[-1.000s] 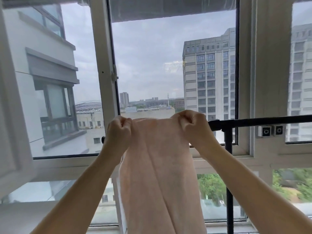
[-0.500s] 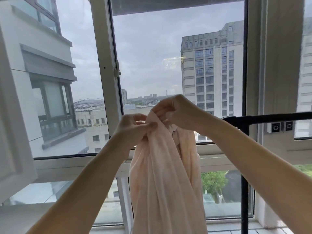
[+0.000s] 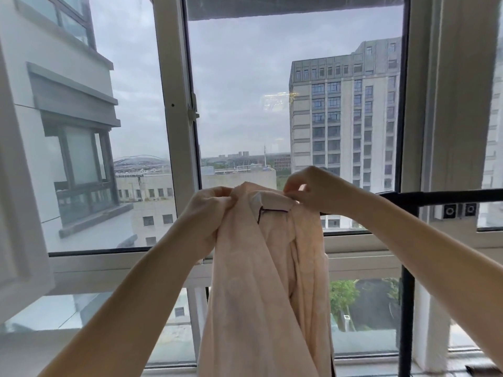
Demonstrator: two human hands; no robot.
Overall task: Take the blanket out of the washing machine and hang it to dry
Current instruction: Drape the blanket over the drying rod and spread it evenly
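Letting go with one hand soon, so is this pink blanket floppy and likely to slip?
Probably floppy: the blanket hangs in long soft folds. It may slip once released, since the left hand and right hand hold its bunched top by the black rail.

The pale peach blanket (image 3: 258, 281) hangs bunched in long vertical folds from mid-frame down to 6 o'clock. At its top, a white patch (image 3: 268, 201) edged with dark stitching faces up. The left hand (image 3: 209, 210) grips the top at 9 o'clock and the right hand (image 3: 313, 191) pinches it at 2 o'clock.
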